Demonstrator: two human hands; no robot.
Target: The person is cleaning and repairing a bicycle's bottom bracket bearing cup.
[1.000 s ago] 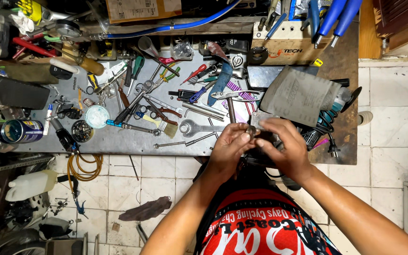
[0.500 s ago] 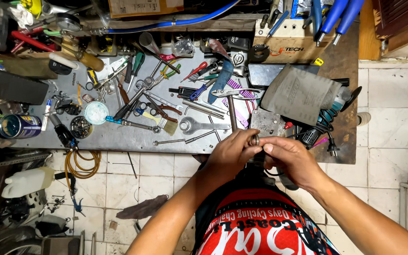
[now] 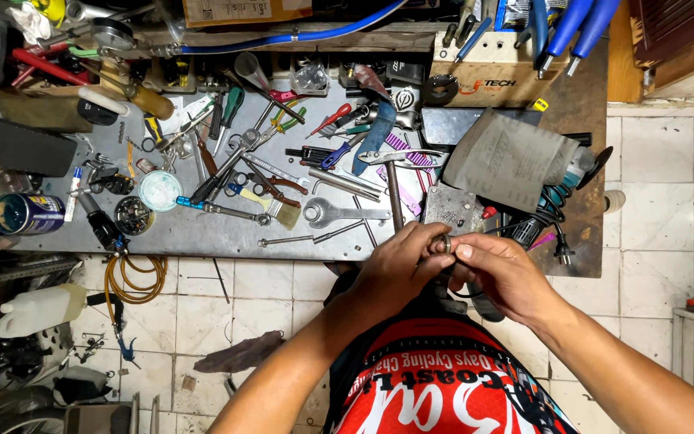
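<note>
1. Since a second ago my two hands have come back a little from the worktop [image 3: 202,233] edge and drawn closer together; the clutter on it lies as it did.
2. The worktop is a long grey sheet crowded with wrenches, pliers and screwdrivers. A sheet of grey sandpaper [image 3: 508,157] lies at its right end, with a power tool's cord beside it. There is hardly any bare room there, and the near edge runs just beyond my fingertips.
3. My left hand [image 3: 399,269] and right hand [image 3: 500,273] meet over my lap, in front of the red jersey [image 3: 435,378].
4. The small metal ring [image 3: 444,243] sits between them, just off the worktop's near edge. Both grips are closed on it, thumb and fingertips pinching from either side.
5. I judge this a fitting or turning step on the ring. The next move would call for small, steady finger work.
6. Open room lies toward me, over the tiled floor [image 3: 267,305], not forward.
</note>
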